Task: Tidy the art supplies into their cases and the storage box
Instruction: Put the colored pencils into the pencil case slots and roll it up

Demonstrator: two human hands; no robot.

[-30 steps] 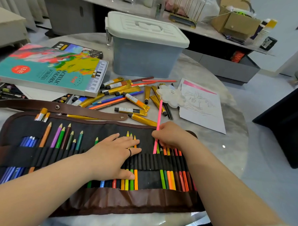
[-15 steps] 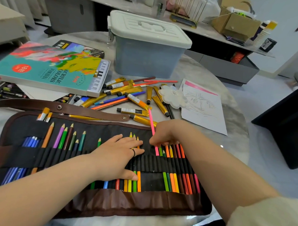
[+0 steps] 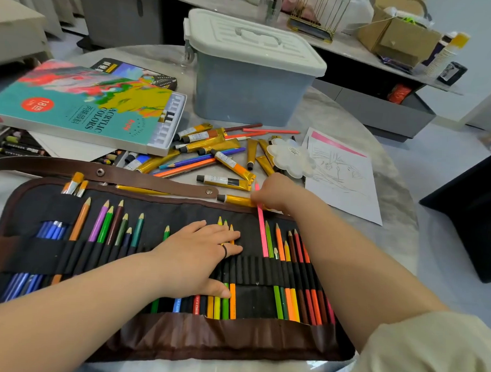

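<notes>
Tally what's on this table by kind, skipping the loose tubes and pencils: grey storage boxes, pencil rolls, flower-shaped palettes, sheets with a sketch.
Grey storage box: 1
Pencil roll: 1
Flower-shaped palette: 1
Sketch sheet: 1
Total: 4

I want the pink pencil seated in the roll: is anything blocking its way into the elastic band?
Nothing visible does. The right hand pinches the pink pencil, whose lower end meets the elastic band beside a green pencil; the left hand lies flat further left.

Pencil roll [image 3: 164,210] nearest; paint tubes [image 3: 228,162] behind; storage box [image 3: 251,93] farthest.
</notes>
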